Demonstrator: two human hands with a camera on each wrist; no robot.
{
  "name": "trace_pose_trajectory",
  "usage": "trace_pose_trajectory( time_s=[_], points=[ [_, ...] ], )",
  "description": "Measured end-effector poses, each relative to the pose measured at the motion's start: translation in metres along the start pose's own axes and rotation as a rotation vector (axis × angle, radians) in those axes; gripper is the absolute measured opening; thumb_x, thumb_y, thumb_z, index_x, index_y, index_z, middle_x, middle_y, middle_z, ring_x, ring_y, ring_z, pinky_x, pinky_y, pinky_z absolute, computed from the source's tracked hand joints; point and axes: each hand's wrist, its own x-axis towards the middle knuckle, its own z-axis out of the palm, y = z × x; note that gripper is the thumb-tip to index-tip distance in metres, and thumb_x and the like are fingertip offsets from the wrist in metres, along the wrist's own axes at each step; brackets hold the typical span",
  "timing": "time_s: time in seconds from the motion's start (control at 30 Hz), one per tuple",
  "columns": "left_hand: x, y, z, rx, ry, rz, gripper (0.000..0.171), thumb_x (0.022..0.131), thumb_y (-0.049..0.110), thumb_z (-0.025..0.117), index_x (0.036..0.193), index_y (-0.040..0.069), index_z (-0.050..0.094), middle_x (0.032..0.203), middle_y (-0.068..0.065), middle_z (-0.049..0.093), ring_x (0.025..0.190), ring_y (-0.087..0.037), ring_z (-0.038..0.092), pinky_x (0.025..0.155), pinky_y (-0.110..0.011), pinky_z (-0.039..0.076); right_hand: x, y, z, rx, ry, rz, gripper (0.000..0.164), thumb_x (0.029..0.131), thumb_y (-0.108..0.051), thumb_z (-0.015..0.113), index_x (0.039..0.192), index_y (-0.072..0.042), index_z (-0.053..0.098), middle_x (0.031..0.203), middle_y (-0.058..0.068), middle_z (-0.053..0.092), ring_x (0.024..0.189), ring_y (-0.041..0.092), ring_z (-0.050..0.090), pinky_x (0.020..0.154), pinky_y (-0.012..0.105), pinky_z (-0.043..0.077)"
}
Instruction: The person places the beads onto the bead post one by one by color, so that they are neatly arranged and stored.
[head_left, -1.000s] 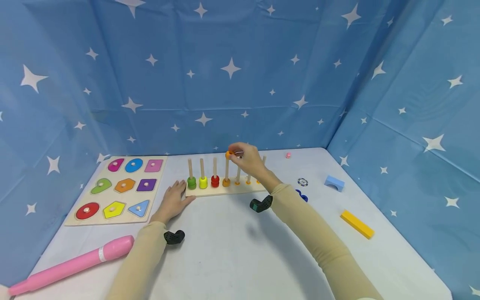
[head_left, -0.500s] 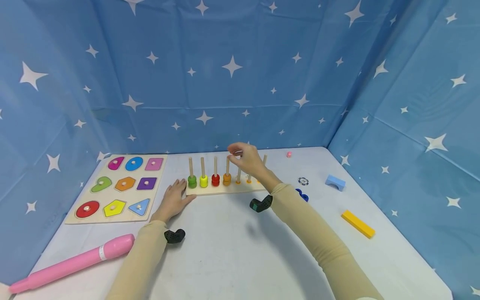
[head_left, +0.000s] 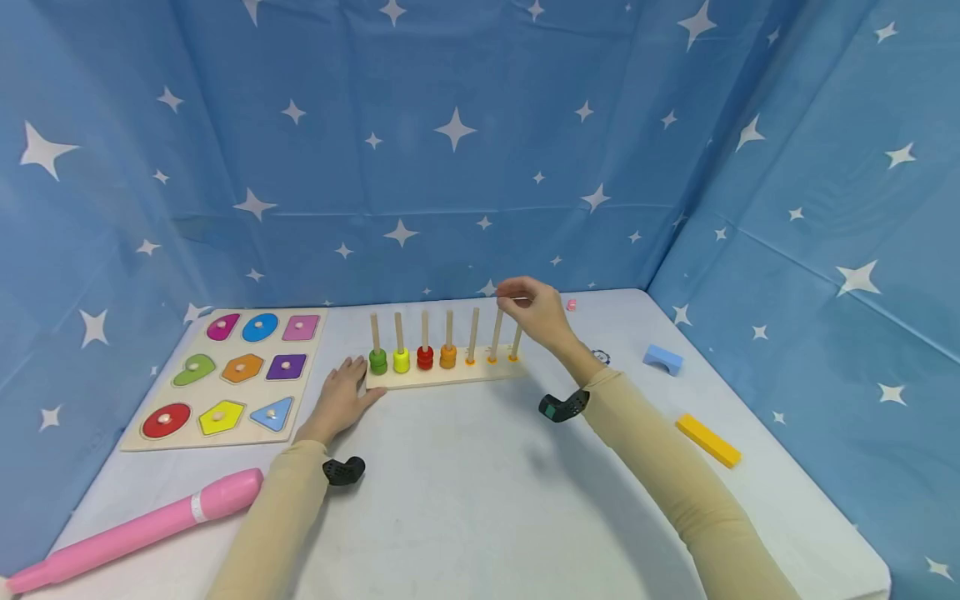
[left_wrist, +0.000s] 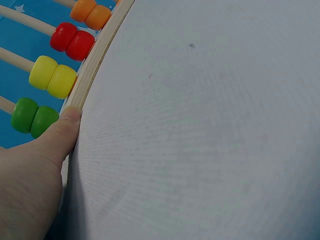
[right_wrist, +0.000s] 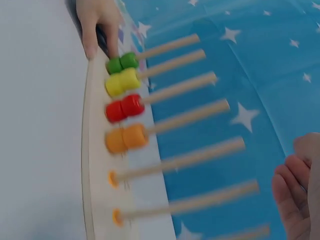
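A wooden peg board (head_left: 442, 375) stands on the table with a row of upright pegs. Pairs of green (head_left: 378, 362), yellow (head_left: 402, 361), red (head_left: 425, 358) and orange beads (head_left: 447, 357) sit low on its left pegs. The pegs to the right carry no beads. My left hand (head_left: 341, 402) rests at the board's left end, its thumb (left_wrist: 70, 117) touching the front edge and its other fingers extended. Above the right-hand pegs hovers my right hand (head_left: 536, 315), fingers loosely bent; no bead shows in it in the right wrist view.
A shape puzzle board (head_left: 225, 379) lies left of the peg board, with a pink inflatable stick (head_left: 157, 527) in front. To the right are a yellow block (head_left: 708, 440), a blue arch block (head_left: 663, 360), a patterned disc (head_left: 601, 357) and a small pink piece (head_left: 572, 305). A starred curtain (head_left: 450, 167) stands behind.
My right hand let go of an orange bead, which slid down the fourth peg onto the other orange one. The hand then moved right. My left hand stayed at the board's end.
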Motion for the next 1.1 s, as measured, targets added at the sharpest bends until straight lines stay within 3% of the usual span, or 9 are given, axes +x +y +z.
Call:
trace_pose_trajectory(
  time_s=[0.2, 0.5, 0.8, 1.1],
  points=[
    [0.000, -0.001, -0.001, 0.002, -0.010, -0.002, 0.072, 0.094, 0.036, 0.058, 0.140, -0.013, 0.032, 0.146, -0.029, 0.028, 0.138, -0.044, 0.017, 0.113, -0.056, 0.009, -0.025, 0.026, -0.033, -0.062, 0.046, 0.078, 0.023, 0.090, -0.016, 0.065, 0.110, -0.004, 0.065, 0.104, 0.007, 0.068, 0.097, 0.020, 0.063, 0.085, 0.033, 0.054],
    [0.000, 0.001, -0.001, -0.011, -0.028, -0.013, 0.074, 0.094, 0.037, 0.057, 0.141, -0.012, 0.030, 0.147, -0.029, 0.026, 0.138, -0.044, 0.014, 0.114, -0.056, 0.007, -0.077, 0.077, -0.063, -0.163, 0.021, 0.217, 0.022, 0.088, -0.011, 0.066, 0.107, -0.001, 0.064, 0.102, 0.010, 0.068, 0.095, 0.024, 0.064, 0.083, 0.034, 0.055],
    [0.000, 0.000, -0.002, -0.006, -0.021, -0.007, 0.072, 0.094, 0.036, 0.058, 0.140, -0.012, 0.031, 0.147, -0.029, 0.027, 0.138, -0.044, 0.015, 0.113, -0.056, 0.008, -0.114, 0.101, -0.081, -0.240, -0.060, 0.319, 0.027, 0.086, -0.008, 0.068, 0.110, 0.002, 0.062, 0.104, 0.016, 0.066, 0.095, 0.029, 0.064, 0.085, 0.041, 0.055],
    [0.000, 0.001, -0.002, -0.004, -0.012, -0.006, 0.072, 0.094, 0.037, 0.058, 0.140, -0.013, 0.032, 0.147, -0.029, 0.027, 0.138, -0.044, 0.016, 0.113, -0.056, 0.008, -0.128, 0.114, -0.083, -0.269, -0.107, 0.301, 0.025, 0.085, -0.008, 0.069, 0.108, 0.000, 0.063, 0.104, 0.015, 0.067, 0.094, 0.029, 0.065, 0.081, 0.038, 0.056]
  ],
)
